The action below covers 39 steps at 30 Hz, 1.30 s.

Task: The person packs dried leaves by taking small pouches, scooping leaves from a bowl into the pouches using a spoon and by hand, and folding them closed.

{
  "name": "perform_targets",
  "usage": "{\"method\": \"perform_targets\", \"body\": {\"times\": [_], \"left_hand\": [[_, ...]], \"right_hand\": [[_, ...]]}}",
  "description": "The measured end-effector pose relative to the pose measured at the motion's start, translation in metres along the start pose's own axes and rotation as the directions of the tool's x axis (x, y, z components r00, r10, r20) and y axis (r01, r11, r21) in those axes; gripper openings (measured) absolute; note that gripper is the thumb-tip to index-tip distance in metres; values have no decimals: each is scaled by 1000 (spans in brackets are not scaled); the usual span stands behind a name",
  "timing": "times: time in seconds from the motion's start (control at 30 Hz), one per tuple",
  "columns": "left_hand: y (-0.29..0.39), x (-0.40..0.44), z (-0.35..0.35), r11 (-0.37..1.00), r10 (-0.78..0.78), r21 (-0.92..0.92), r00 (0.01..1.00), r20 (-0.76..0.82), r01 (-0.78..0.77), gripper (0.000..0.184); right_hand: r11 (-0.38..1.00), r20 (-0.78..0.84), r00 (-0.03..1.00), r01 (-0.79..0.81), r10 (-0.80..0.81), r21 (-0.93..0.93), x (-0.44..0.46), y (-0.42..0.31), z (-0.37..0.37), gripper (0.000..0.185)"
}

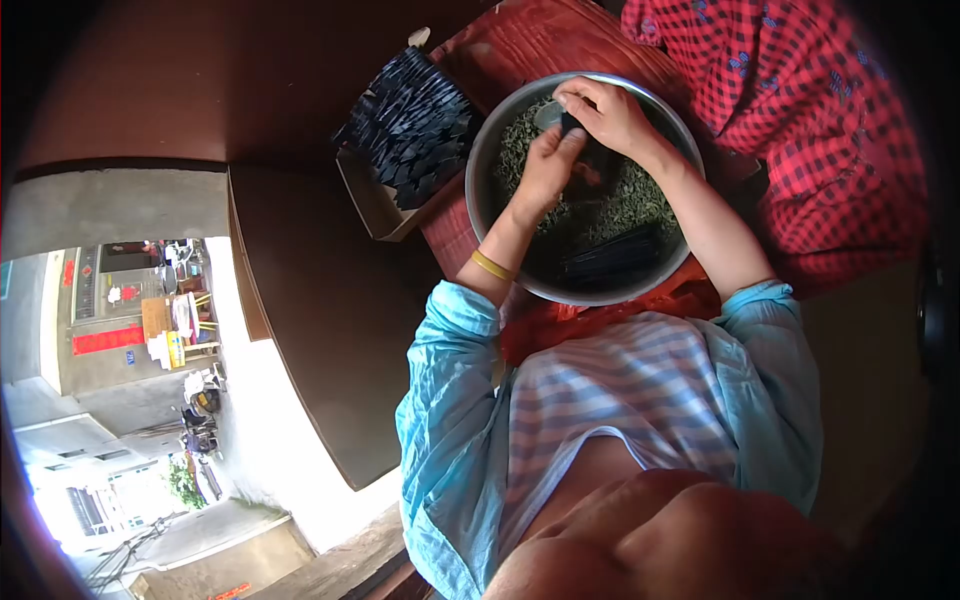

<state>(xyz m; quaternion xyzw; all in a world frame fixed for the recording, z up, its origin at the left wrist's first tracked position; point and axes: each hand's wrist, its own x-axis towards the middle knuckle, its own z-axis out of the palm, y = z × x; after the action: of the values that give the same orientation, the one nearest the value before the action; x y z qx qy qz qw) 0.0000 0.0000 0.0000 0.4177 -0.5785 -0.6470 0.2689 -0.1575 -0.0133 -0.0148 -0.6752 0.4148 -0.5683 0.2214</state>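
A wide metal basin (481, 235) holds dried greenish leaf bits (640, 192). Over its far part, my left hand (545, 172) is closed round the lower end of a small black packet (570, 123). My right hand (607, 115) has its fingers pinched together at the packet's upper end, close beside a shiny, pale scoop-like piece (548, 114). Several flat black packets (612, 258) lie on the leaves at the basin's near side. Left of the basin, a cardboard box (366, 200) is heaped with many black packets (412, 120).
The basin stands on a reddish wooden surface (545, 42). Red-and-black checked cloth (825, 130) hangs at the right. Red plastic (560, 325) lies under the basin's near edge. A dark brown panel (320, 330) is at the left, beside an opening onto a street.
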Motion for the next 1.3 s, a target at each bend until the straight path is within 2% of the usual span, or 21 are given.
{"method": "perform_targets", "body": {"times": [0.07,0.1,0.13,0.23,0.27,0.37,0.4,0.5,0.67,0.77,0.9,1.07,1.17,1.3], "left_hand": [[-1,-8,20,931,-8,-360,987,162,67,23],[-4,-11,25,821,9,-554,968,250,136,22],[-2,-13,26,817,13,-561,969,247,132,22],[2,-19,25,880,-11,-440,934,357,178,20],[-4,-17,23,877,-10,-447,936,352,178,20],[-21,-5,19,991,104,-112,965,242,-79,18],[-24,-3,17,990,104,-116,965,239,-78,18],[-31,2,11,966,245,-79,969,-22,-246,16],[-23,2,-4,962,272,78,953,-137,-263,19],[-12,-4,-7,827,422,486,883,-206,-282,29],[-3,-7,-15,840,420,480,863,-281,-252,37],[-2,-5,-23,819,460,508,834,-305,-266,40],[-2,-4,-25,820,477,486,830,-290,-301,49],[0,-5,-25,817,497,476,817,-294,-326,57]], "right_hand": [[999,-86,996,4,-7,-32,-6,-8,-5,26],[997,-100,995,-20,13,-72,-9,-13,-6,26],[997,-92,996,-19,12,-75,-9,-18,-4,26],[996,-200,975,-94,93,7,-8,-30,-2,28],[995,-191,977,-96,95,7,-6,-29,-4,28],[965,-55,974,-208,219,162,-4,-23,-20,31],[964,-50,974,-210,220,160,-4,-22,-22,31],[975,-205,970,-86,128,204,-3,-23,-24,34],[984,-248,963,-61,102,168,-3,-35,-36,35],[996,-199,979,-15,33,93,-1,-38,-36,34],[987,-190,977,-66,94,148,-5,-38,-30,28],[990,-120,990,-54,70,133,-6,-48,-31,23],[999,-73,996,44,-42,23,-7,-48,-30,20],[997,-48,996,79,-79,0,-6,-49,-32,16]]}}
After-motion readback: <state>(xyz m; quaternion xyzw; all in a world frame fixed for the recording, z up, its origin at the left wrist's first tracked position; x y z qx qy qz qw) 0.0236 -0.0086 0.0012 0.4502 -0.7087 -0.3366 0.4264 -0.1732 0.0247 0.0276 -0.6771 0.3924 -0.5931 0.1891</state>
